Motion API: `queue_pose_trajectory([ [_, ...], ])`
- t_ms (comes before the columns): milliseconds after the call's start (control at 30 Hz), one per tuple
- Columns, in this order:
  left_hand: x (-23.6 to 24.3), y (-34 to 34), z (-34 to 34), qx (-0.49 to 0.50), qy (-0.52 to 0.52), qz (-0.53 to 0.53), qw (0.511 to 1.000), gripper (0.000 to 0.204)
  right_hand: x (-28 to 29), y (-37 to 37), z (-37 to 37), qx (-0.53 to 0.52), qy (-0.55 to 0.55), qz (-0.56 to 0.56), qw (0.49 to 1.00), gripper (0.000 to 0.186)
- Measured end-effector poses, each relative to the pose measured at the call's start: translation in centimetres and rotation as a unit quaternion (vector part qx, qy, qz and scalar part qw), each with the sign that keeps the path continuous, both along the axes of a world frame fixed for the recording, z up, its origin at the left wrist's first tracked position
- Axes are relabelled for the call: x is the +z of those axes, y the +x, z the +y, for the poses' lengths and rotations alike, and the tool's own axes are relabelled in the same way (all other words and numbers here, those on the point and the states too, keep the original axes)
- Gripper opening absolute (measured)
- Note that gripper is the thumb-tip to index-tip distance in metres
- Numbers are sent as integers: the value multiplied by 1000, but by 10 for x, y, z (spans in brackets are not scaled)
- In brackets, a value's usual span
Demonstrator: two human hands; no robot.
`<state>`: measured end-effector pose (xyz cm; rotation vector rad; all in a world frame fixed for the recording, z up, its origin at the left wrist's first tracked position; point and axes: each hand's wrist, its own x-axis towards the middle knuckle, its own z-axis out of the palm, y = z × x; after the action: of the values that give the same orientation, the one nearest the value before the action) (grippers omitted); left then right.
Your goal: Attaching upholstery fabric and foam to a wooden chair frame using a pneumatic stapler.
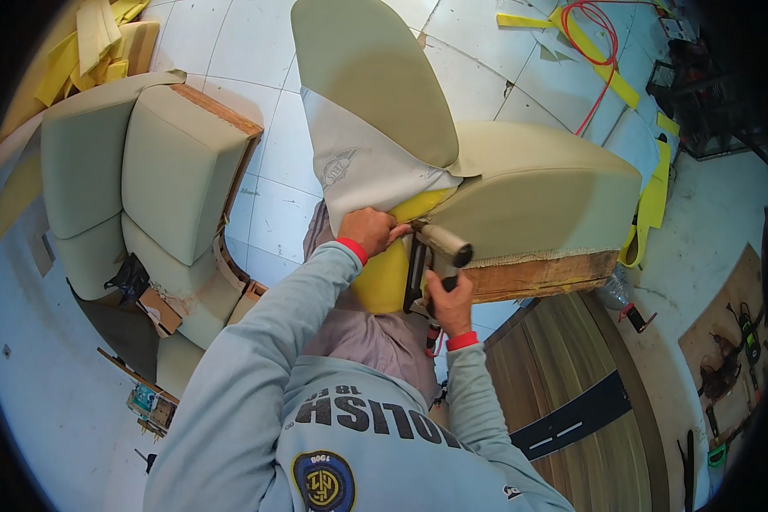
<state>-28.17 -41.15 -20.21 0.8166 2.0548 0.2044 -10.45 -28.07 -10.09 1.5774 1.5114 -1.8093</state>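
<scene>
My right hand is wrapped round the grip of a staple gun, which has a pale body and a dark magazine. The gun's nose points left and sits at the edge of the upholstery cover. Right beside that nose, the closed fingers of my left hand pinch the cover's whitish underside. Yellow foam shows below and beside the fabric. The cover's beige face stretches away beyond my hands. To the right lies a beige upholstered seat section with a bare wooden edge.
Beige sofa sections stand at left, near yellow foam strips. A red air hose curls on the tiled floor at the far right. A wood-grain panel is at lower right, with a tool board beyond it.
</scene>
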Motion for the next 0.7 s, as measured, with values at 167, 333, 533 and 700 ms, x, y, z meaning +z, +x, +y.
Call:
queue_pose_trajectory([
  [167,-1,1,-1,13,16,-16,1000,62,10,29,48,-200,-227,159,940,48],
  [333,7,9,5,63,-24,-19,998,65,46,50,62,-300,-340,218,864,53],
  [533,133,55,-18,220,-35,-566,794,102,111,60,25,-365,-338,369,785,57],
  [700,253,53,-34,201,-148,-845,472,129,163,52,-11,-358,-282,467,757,52],
])
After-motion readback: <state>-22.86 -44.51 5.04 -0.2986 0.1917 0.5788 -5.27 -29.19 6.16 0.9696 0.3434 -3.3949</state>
